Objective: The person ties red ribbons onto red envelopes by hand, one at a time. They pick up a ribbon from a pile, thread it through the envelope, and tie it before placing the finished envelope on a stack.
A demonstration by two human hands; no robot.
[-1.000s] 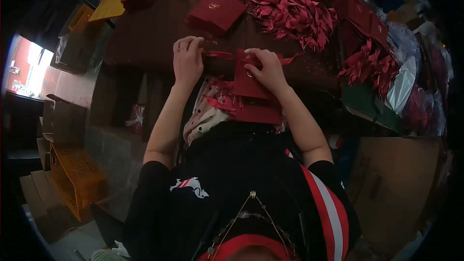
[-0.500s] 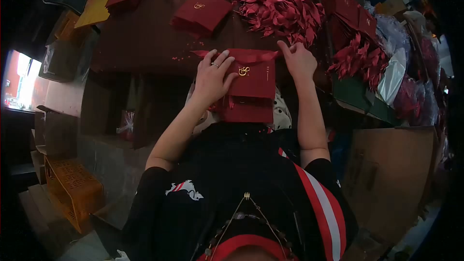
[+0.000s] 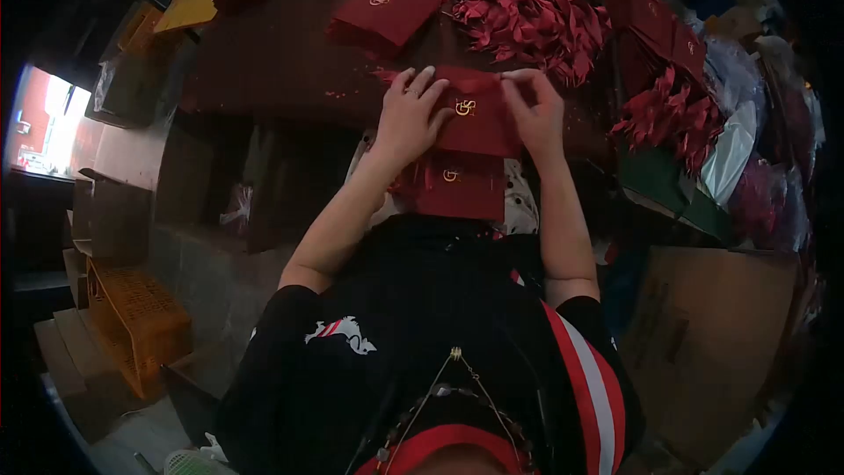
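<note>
A dark-red gift bag [image 3: 479, 130] with gold lettering lies between my hands at the table's near edge. My left hand [image 3: 413, 119] is on its left side, fingers curled over the top edge and thumb on the front. A red ribbon [image 3: 475, 82] runs along that top edge. At the upper right corner, my right hand [image 3: 538, 110] pinches the ribbon's end between thumb and forefinger. Below, over my lap, another red gift bag [image 3: 475, 197] shows its gold lettering, partly covered by the upper one.
A stack of red gift bags [image 3: 382, 13] sits beyond my left hand. Beside it is a heap of red ribbons [image 3: 527, 13]. More red bags [image 3: 655, 22] and ribbons [image 3: 673, 114] lie at right. A cardboard box [image 3: 703, 334] and an orange crate [image 3: 136, 325] stand lower down.
My right hand has come in leftward to the bag's upper corner. The bag has shifted up and right in view with my left hand, uncovering lettering on the lower bag.
</note>
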